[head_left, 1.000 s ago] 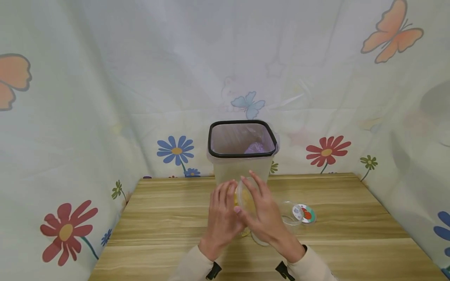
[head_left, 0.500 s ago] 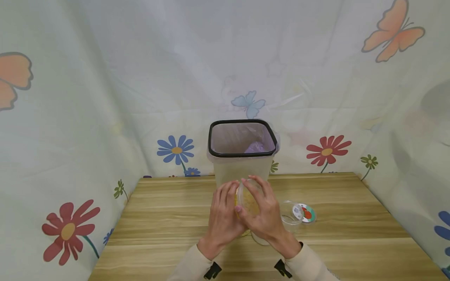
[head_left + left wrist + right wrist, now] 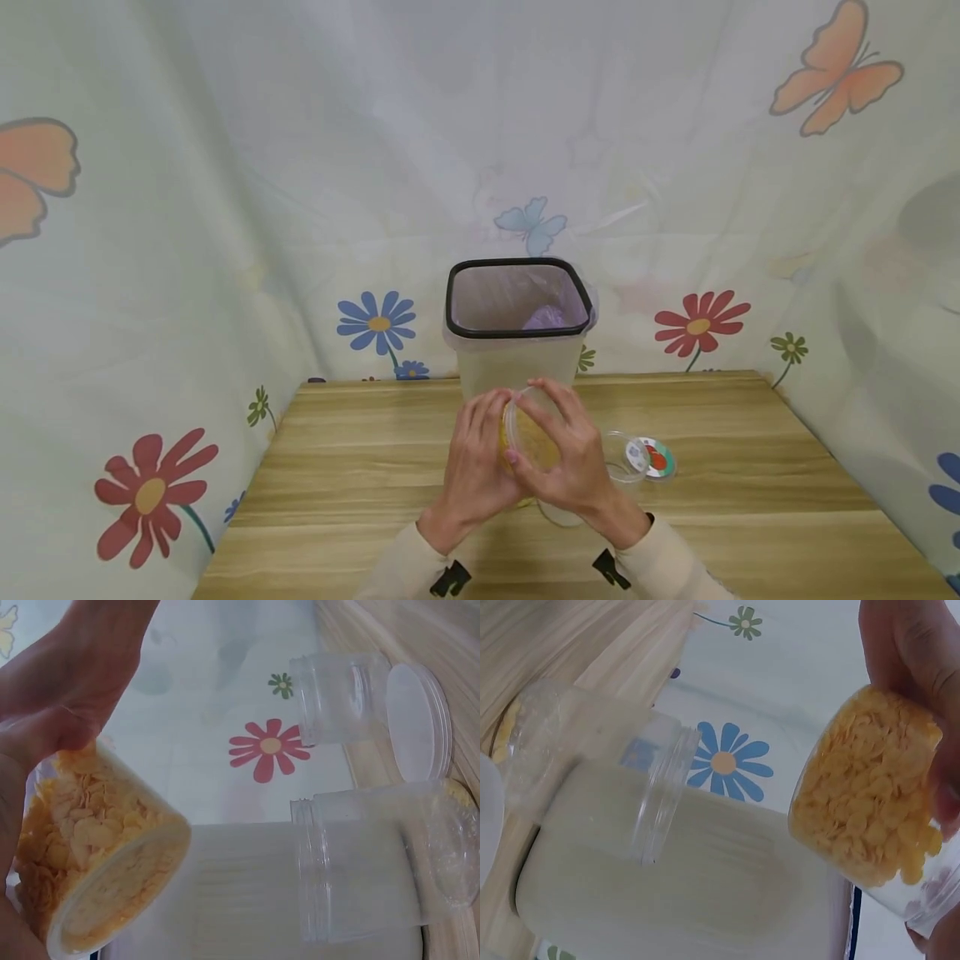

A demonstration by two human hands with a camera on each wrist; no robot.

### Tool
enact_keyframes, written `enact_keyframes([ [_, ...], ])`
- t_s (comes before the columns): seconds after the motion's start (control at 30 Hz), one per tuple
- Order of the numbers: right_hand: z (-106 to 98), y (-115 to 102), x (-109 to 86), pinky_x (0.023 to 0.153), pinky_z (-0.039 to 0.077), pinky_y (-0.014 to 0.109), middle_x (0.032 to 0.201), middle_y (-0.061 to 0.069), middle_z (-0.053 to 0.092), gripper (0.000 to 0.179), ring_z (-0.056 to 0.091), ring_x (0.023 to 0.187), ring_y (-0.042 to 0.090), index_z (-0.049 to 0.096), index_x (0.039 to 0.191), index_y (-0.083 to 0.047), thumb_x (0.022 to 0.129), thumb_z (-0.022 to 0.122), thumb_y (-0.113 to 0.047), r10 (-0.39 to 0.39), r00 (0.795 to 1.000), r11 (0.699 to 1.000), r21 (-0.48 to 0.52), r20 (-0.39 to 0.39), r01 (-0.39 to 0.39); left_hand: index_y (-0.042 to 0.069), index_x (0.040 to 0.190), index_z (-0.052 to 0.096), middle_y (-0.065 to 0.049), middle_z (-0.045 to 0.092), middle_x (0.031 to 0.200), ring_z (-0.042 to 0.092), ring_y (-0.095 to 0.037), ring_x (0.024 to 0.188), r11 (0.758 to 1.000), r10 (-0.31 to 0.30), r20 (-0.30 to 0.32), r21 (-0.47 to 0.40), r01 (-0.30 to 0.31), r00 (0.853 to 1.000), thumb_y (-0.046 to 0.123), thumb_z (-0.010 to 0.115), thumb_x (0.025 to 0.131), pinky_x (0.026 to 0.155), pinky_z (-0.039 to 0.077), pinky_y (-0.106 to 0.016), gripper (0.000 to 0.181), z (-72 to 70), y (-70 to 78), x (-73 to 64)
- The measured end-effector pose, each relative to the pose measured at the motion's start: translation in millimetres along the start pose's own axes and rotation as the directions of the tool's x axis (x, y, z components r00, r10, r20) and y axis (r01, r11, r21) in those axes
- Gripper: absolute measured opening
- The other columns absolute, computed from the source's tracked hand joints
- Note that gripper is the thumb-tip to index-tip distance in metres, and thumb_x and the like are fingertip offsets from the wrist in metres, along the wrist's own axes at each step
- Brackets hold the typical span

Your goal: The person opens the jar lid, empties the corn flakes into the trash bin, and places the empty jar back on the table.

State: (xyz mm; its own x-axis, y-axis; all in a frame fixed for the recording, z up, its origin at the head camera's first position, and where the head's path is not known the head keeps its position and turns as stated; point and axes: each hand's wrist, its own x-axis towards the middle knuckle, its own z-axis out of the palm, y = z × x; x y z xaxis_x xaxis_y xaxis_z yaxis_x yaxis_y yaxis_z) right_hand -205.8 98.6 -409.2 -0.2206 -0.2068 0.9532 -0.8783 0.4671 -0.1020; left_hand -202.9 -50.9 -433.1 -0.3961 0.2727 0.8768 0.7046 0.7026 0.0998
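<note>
Above the table, both hands hold a clear plastic jar of cornflakes [image 3: 538,442], tilted in the air. My left hand [image 3: 476,467] grips it from the left, and my right hand [image 3: 573,462] grips it from the right, thumb and fingers bent around it. Flakes fill much of the jar in the right wrist view, where its threaded end [image 3: 939,901] points down to the right; fingers partly hide that end. Below stands a second clear jar [image 3: 367,862] with a few flakes at its bottom, mostly hidden by the hands in the head view.
Another clear jar [image 3: 621,468] stands to the right, beside a round lid with a coloured label [image 3: 658,460]. A whitish lid [image 3: 414,724] lies on the wooden table [image 3: 360,467]. Behind the hands is a lined bin [image 3: 517,358] with a black rim, before a patterned curtain.
My right fingers have bent in closer around the jar, and more yellow flakes show at its right side. The hands have otherwise barely moved, and the other things stay in place.
</note>
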Motion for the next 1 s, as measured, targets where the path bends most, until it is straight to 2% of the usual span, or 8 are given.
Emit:
enact_keyframes([
  [0.1,-2,4,2.9,0.104,0.045,0.033,0.119,0.023,0.062,0.055,0.058,0.11,0.036,0.067,0.118,-0.004,0.09,0.057,-0.05,-0.089,0.996,0.995,0.035,0.025,0.088,0.003,0.133,0.048,-0.009,0.059,0.125,0.056,-0.025,0.112,0.999,-0.001,0.027,-0.04,0.002,1.0,0.044,0.088,0.053,0.095,0.05,-0.038,0.098,-2.4,-1.4,-0.3],
  [0.23,-6,9,6.0,0.11,0.039,0.032,0.12,0.025,0.06,0.054,0.057,0.113,0.036,0.066,0.118,-0.003,0.09,0.058,-0.049,-0.189,0.978,0.98,0.086,0.092,0.181,0.004,0.135,0.047,-0.008,0.057,0.127,0.055,-0.024,0.115,0.994,-0.019,0.066,-0.108,0.026,0.998,0.044,0.09,0.05,0.097,0.05,-0.038,0.103,-5.0,-3.4,-1.7],
  [0.33,-9,11,6.7,0.112,0.038,0.034,0.124,0.025,0.058,0.056,0.055,0.117,0.035,0.064,0.122,-0.004,0.091,0.057,-0.05,-0.204,0.967,0.977,0.09,0.154,0.192,0.004,0.136,0.046,-0.008,0.056,0.13,0.054,-0.024,0.117,0.992,-0.031,0.084,-0.12,0.041,0.996,0.044,0.09,0.052,0.1,0.048,-0.038,0.103,-5.9,-4.5,-3.1],
  [0.43,-12,11,6.9,0.108,0.039,0.041,0.131,0.022,0.055,0.061,0.052,0.122,0.034,0.061,0.128,-0.006,0.092,0.054,-0.055,-0.176,0.961,0.984,0.061,0.214,0.167,0.004,0.137,0.045,-0.009,0.056,0.13,0.053,-0.024,0.119,0.994,-0.046,0.1,-0.094,0.056,0.994,0.047,0.089,0.054,0.101,0.048,-0.038,0.104,-6.8,-4.9,-4.3],
  [0.6,-22,6,8.7,0.101,0.042,0.052,0.144,0.018,0.047,0.073,0.048,0.129,0.033,0.053,0.138,-0.01,0.09,0.049,-0.065,-0.035,0.951,0.999,-0.023,0.307,0.044,0.005,0.137,0.044,-0.008,0.056,0.13,0.052,-0.024,0.119,0.996,-0.079,0.113,-0.041,0.084,0.99,0.049,0.087,0.057,0.1,0.049,-0.038,0.101,-7.6,-6.0,-5.7],
  [0.7,-31,1,12.0,0.099,0.046,0.055,0.151,0.014,0.041,0.077,0.047,0.133,0.033,0.045,0.146,-0.014,0.088,0.056,-0.064,0.111,0.927,0.993,-0.078,0.359,-0.089,0.005,0.136,0.045,-0.008,0.056,0.13,0.052,-0.024,0.118,0.997,-0.073,0.096,-0.011,0.074,0.993,0.048,0.086,0.056,0.099,0.049,-0.038,0.1,-7.3,-7.1,-4.7],
  [0.83,-38,-8,17.5,0.097,0.048,0.059,0.155,0.01,0.038,0.083,0.046,0.135,0.036,0.036,0.152,-0.023,0.081,0.07,-0.051,0.294,0.861,0.956,-0.139,0.415,-0.26,0.005,0.135,0.046,-0.008,0.056,0.129,0.053,-0.025,0.117,0.998,-0.043,0.071,0.04,0.04,0.997,0.047,0.087,0.054,0.098,0.049,-0.038,0.1,-6.2,-9.0,-3.6],
  [1.0,-40,-19,21.9,0.089,0.051,0.06,0.154,0.01,0.038,0.087,0.052,0.128,0.041,0.031,0.153,-0.031,0.08,0.072,-0.053,0.447,0.761,0.894,-0.22,0.47,-0.389,0.004,0.133,0.049,-0.01,0.057,0.129,0.054,-0.027,0.116,0.997,0.008,0.032,0.079,-0.011,0.999,0.044,0.082,0.058,0.097,0.047,-0.041,0.092,-3.6,-10.8,-4.3],
])
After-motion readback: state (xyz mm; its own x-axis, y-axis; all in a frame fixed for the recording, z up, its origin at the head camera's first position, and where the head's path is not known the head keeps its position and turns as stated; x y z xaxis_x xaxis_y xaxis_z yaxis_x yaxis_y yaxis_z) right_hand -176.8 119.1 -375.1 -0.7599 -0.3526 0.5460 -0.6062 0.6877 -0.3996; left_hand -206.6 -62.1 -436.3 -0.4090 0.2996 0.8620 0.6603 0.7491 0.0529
